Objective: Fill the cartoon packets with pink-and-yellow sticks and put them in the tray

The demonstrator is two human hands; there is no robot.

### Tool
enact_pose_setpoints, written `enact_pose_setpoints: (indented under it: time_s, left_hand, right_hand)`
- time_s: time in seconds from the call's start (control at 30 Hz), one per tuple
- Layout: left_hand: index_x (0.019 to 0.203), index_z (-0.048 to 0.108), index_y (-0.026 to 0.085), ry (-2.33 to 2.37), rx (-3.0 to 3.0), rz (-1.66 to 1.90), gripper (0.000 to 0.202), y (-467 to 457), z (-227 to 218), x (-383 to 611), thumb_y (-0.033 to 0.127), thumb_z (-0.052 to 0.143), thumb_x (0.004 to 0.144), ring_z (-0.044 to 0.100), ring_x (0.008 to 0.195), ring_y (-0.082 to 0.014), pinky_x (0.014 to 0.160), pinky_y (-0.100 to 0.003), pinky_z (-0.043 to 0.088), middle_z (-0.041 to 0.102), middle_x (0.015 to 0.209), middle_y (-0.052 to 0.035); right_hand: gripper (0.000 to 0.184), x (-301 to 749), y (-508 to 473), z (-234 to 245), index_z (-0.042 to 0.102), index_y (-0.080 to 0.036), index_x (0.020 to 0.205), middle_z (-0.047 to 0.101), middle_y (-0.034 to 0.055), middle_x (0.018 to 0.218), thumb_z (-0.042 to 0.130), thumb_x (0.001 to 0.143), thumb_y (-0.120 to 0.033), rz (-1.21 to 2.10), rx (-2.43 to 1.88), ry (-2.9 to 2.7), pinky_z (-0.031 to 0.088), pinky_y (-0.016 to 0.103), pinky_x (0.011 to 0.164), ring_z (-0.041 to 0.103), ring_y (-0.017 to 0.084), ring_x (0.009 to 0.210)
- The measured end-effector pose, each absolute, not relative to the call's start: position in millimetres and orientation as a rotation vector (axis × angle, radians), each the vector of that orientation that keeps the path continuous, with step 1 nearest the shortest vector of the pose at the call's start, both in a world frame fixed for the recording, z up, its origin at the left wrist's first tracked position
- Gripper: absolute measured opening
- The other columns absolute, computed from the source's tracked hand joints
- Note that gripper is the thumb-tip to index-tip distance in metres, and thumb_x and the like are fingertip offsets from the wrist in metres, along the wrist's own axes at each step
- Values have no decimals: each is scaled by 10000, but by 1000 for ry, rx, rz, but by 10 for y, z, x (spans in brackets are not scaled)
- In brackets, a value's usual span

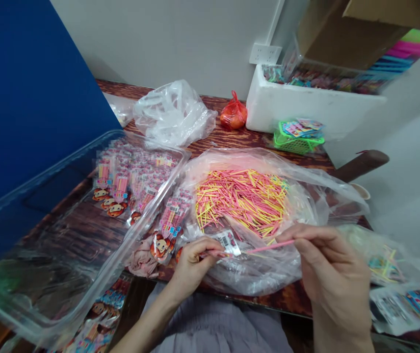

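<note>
My left hand point(195, 262) pinches a small clear packet point(229, 241) that shows a barcode label. Between the thumb and fingers of my right hand point(329, 267) are thin sticks point(271, 246), at least one pink and one pale yellow, their far ends pointing at the packet's edge. I cannot tell whether the tips are inside it. Just beyond both hands lies a large clear plastic bag point(298, 171), opened wide and heaped with pink and yellow sticks point(241, 198). Left of it, filled packets point(175, 215) with a cartoon head lie beside a pinkish cloth point(144, 257).
A clear plastic bin point(103, 274) with many filled packets stands at the left. Behind are a crumpled bag point(175, 115), a red bag point(234, 115), a green basket point(298, 139) and a white foam box point(305, 105). Another stick bag point(386, 255) and a printed pouch point(408, 306) lie right.
</note>
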State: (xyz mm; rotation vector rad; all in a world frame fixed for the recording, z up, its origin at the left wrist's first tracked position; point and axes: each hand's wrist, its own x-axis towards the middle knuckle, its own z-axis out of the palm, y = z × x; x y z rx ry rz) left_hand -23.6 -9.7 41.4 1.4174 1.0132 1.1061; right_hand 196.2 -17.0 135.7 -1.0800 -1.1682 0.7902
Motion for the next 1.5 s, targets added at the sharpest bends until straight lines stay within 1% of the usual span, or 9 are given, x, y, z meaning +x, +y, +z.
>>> enact_pose_setpoints:
  time_s: [0.3,0.47,0.77,0.87,0.97,1.07,1.27,1.37,1.5]
  left_hand:
    - [849,748,185,1030,1448,1085,115,-115,435,-242,187,632,850,657,806,-173,751,-258,467,721,828,-43]
    - [809,742,172,1063,1413,1044,120,-129,478,-249,183,628,842,650,787,-179,732,-262,464,712,806,-50]
    - [818,725,174,1075,1424,1030,93,-173,449,-249,222,649,843,618,778,-170,747,-263,458,695,800,-37]
    - [831,714,172,1091,1368,1038,77,-192,446,-251,227,660,825,606,761,-162,725,-249,456,686,791,-25]
    - [845,700,165,1096,1292,1046,91,-208,459,-263,233,646,818,596,753,-162,713,-245,463,679,793,-22]
    - [811,680,160,1099,1261,1073,92,-236,496,-317,234,625,816,593,751,-161,713,-242,471,668,777,-18]
    - [908,674,176,1322,1363,1076,171,-190,501,-682,324,595,876,628,746,-164,671,-240,488,683,822,-20]
    - [1007,658,185,1622,1655,1145,213,29,334,-898,338,546,910,650,890,-206,794,-300,501,698,956,-53]
    - [1359,474,139,1975,1976,1135,471,356,53,-1037,344,491,935,615,1103,-311,942,-458,468,639,1224,-167]
  right_hand:
    - [233,1723,-282,1505,666,-235,972,688,16,861,598,863,-40,670,-1066,-1787,497,331,742,644,184,832]
    - [249,1697,-289,1520,655,-235,984,685,22,865,594,863,-26,617,-1061,-1738,487,340,754,638,188,833]
    - [131,1558,-207,1400,626,-211,912,643,33,827,541,925,-113,579,-1163,-1996,469,337,710,595,185,805]
    - [114,1469,-164,1265,649,-222,912,642,80,1030,545,933,-181,503,-1204,-2062,466,427,867,563,244,1032]
    - [140,1374,-155,1167,675,-242,1012,535,98,1336,566,924,-237,457,-1229,-2185,366,541,1041,408,305,1292]
    - [181,1309,-178,1129,660,-246,1080,497,89,1401,554,933,-259,563,-1216,-2251,322,552,1093,360,300,1351]
    - [270,1286,-221,1050,588,-285,1226,575,53,1291,514,967,-269,887,-1185,-1933,369,402,1069,480,211,1251]
    - [194,1236,-231,923,650,-257,1094,662,33,1077,497,975,-260,1010,-1221,-1748,443,322,937,590,180,1059]
    - [180,1242,-233,727,682,-216,962,679,28,934,507,964,-255,1098,-1266,-1705,460,287,837,625,172,929]
